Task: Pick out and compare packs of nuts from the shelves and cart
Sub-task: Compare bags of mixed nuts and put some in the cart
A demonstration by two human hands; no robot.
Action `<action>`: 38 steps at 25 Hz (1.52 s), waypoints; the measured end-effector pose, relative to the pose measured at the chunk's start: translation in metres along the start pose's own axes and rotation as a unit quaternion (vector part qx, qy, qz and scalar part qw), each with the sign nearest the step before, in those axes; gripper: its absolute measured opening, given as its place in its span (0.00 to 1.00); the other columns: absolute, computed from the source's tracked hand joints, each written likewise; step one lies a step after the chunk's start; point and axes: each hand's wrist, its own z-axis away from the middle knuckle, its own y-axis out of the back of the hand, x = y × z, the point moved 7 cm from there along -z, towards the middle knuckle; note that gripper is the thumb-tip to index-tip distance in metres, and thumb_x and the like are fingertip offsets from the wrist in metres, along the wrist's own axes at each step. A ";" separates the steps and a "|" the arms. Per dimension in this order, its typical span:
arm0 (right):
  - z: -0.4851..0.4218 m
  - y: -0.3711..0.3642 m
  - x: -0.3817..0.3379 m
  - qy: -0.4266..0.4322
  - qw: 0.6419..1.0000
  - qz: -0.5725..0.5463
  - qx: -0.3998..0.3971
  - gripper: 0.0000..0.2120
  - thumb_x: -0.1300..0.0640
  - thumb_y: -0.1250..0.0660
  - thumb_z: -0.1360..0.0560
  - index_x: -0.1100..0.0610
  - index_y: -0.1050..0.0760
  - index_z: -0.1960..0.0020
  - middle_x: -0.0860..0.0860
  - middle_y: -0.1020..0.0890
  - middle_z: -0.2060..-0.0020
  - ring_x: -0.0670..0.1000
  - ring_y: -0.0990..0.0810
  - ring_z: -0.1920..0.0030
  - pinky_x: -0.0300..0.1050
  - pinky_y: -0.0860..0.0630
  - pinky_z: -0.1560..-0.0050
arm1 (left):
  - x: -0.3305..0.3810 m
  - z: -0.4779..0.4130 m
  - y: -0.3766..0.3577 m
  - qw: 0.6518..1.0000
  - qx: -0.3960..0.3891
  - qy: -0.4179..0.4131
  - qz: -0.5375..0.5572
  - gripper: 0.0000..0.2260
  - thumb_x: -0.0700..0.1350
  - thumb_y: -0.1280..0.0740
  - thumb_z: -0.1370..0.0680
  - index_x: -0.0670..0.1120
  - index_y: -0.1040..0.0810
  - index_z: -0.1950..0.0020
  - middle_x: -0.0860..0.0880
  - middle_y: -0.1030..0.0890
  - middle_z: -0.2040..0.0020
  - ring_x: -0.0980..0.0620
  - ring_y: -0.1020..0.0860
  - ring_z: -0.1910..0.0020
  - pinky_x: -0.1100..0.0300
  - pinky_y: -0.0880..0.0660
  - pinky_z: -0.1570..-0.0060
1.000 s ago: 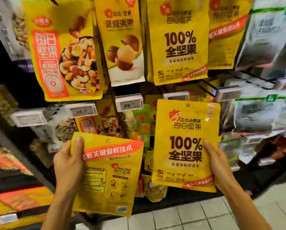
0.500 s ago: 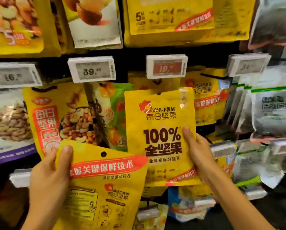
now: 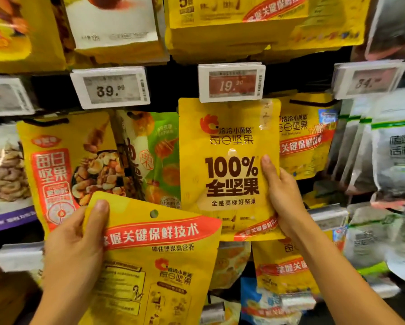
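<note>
A: What's around?
B: My left hand [image 3: 74, 240] grips the low pack [image 3: 164, 266]; my right hand [image 3: 283, 198] grips the 100% pack [image 3: 227, 174] under the red tag [image 3: 232, 83], covering hung packs [image 3: 307, 137] on dark shelving [image 3: 171, 85].

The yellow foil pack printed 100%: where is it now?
Centre of the head view: the yellow foil pack is held upright by the right hand, just below the red price tag, beside the green pack.

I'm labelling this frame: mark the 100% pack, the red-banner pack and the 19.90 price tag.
100% pack [image 3: 229, 171]: head view, on the big dark print.
red-banner pack [image 3: 153, 259]: head view, on the yellow face under its banner.
19.90 price tag [image 3: 232, 83]: head view, on its red display.
</note>
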 end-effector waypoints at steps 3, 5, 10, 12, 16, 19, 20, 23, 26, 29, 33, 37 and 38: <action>-0.003 0.000 -0.001 -0.014 1.000 0.008 -0.016 0.18 0.38 0.39 0.30 0.50 0.21 0.53 0.46 0.14 0.61 0.47 0.15 0.60 0.38 0.20 0.68 | -0.002 -0.004 -0.003 1.000 0.002 0.016 0.011 0.17 0.71 0.40 0.35 0.62 0.20 0.61 0.58 0.17 0.68 0.47 0.20 0.65 0.49 0.23 0.61; -0.005 -0.001 0.000 -0.020 0.999 0.015 -0.021 0.15 0.41 0.39 0.27 0.50 0.21 0.53 0.46 0.14 0.61 0.47 0.15 0.61 0.37 0.21 0.69 | -0.002 -0.005 -0.004 1.000 0.002 0.011 0.012 0.18 0.72 0.41 0.35 0.62 0.20 0.60 0.58 0.17 0.68 0.46 0.19 0.64 0.47 0.22 0.60; -0.009 0.001 0.004 -0.039 0.999 -0.005 -0.035 0.15 0.42 0.39 0.25 0.50 0.20 0.52 0.48 0.14 0.60 0.48 0.15 0.60 0.38 0.21 0.69 | 0.001 -0.004 -0.009 1.000 -0.014 -0.003 0.027 0.18 0.71 0.39 0.33 0.59 0.20 0.60 0.57 0.18 0.69 0.55 0.20 0.71 0.57 0.23 0.68; -0.010 0.001 0.007 -0.045 0.998 -0.005 -0.042 0.15 0.42 0.39 0.25 0.51 0.20 0.51 0.49 0.14 0.59 0.48 0.15 0.59 0.38 0.21 0.67 | -0.002 -0.003 -0.013 0.999 -0.025 0.003 0.046 0.18 0.68 0.38 0.33 0.56 0.20 0.63 0.55 0.19 0.72 0.60 0.22 0.75 0.65 0.25 0.75; -0.014 -0.001 0.014 -0.063 0.996 -0.020 -0.058 0.15 0.42 0.39 0.25 0.50 0.20 0.50 0.49 0.14 0.59 0.48 0.15 0.59 0.38 0.21 0.68 | -0.002 0.000 -0.019 0.998 -0.028 0.006 0.060 0.13 0.62 0.39 0.31 0.57 0.20 0.65 0.56 0.20 0.74 0.64 0.24 0.77 0.73 0.30 0.79; -0.026 -0.003 0.017 -0.047 0.998 0.023 -0.016 0.14 0.42 0.39 0.24 0.50 0.21 0.55 0.47 0.14 0.63 0.47 0.15 0.62 0.38 0.21 0.69 | 0.001 -0.001 -0.018 0.997 -0.014 0.008 0.073 0.13 0.60 0.39 0.29 0.57 0.20 0.66 0.57 0.20 0.74 0.65 0.24 0.76 0.73 0.30 0.79; -0.030 -0.004 0.019 -0.041 0.998 0.045 0.005 0.14 0.42 0.39 0.24 0.50 0.22 0.56 0.48 0.14 0.63 0.48 0.15 0.61 0.40 0.20 0.66 | 0.004 -0.003 -0.017 0.997 -0.007 0.008 0.078 0.13 0.59 0.39 0.27 0.58 0.20 0.66 0.58 0.20 0.74 0.65 0.24 0.76 0.73 0.30 0.79; -0.042 -0.011 0.022 -0.052 0.992 0.105 0.046 0.15 0.42 0.40 0.24 0.53 0.24 0.54 0.46 0.18 0.60 0.50 0.18 0.53 0.41 0.23 0.59 | 0.013 -0.007 -0.013 0.995 0.013 0.030 0.099 0.13 0.56 0.39 0.23 0.59 0.19 0.65 0.57 0.19 0.71 0.63 0.21 0.73 0.67 0.24 0.75; -0.032 -0.002 0.006 -0.050 0.963 0.231 0.127 0.18 0.47 0.36 0.24 0.57 0.30 0.39 0.51 0.23 0.46 0.53 0.25 0.43 0.38 0.30 0.52 | 0.033 -0.014 -0.009 0.995 0.024 0.050 0.078 0.15 0.56 0.40 0.22 0.57 0.20 0.66 0.57 0.18 0.70 0.61 0.20 0.71 0.64 0.23 0.72; 0.029 -0.007 -0.048 0.075 0.944 0.269 0.173 0.16 0.57 0.35 0.24 0.60 0.32 0.37 0.55 0.30 0.42 0.44 0.27 0.47 0.24 0.34 0.52 | 0.066 -0.009 0.005 0.992 0.100 0.065 0.040 0.18 0.53 0.41 0.20 0.51 0.25 0.68 0.59 0.21 0.72 0.67 0.24 0.73 0.69 0.27 0.71; 0.131 -0.062 -0.100 0.084 0.979 0.158 -0.095 0.12 0.52 0.37 0.26 0.48 0.29 0.43 0.50 0.28 0.43 0.35 0.27 0.49 0.28 0.29 0.50 | 0.124 0.020 0.018 0.982 0.160 0.100 -0.003 0.17 0.47 0.43 0.18 0.51 0.31 0.67 0.55 0.27 0.69 0.68 0.28 0.74 0.73 0.34 0.72; 0.189 -0.104 -0.140 -0.069 0.930 0.109 -0.343 0.46 0.21 0.40 0.43 0.37 0.51 0.31 0.44 0.41 0.27 0.43 0.40 0.28 0.45 0.37 0.30 | 0.178 0.051 0.001 0.990 0.005 0.138 0.002 0.20 0.48 0.41 0.19 0.48 0.32 0.72 0.51 0.29 0.71 0.53 0.29 0.68 0.54 0.33 0.62; 0.195 -0.106 -0.151 -0.092 0.932 0.052 -0.347 0.53 0.21 0.37 0.47 0.40 0.53 0.30 0.44 0.38 0.28 0.44 0.38 0.28 0.45 0.36 0.29 | 0.195 0.059 -0.007 0.987 -0.062 0.147 0.028 0.22 0.49 0.42 0.19 0.48 0.28 0.73 0.50 0.26 0.70 0.50 0.25 0.66 0.53 0.30 0.60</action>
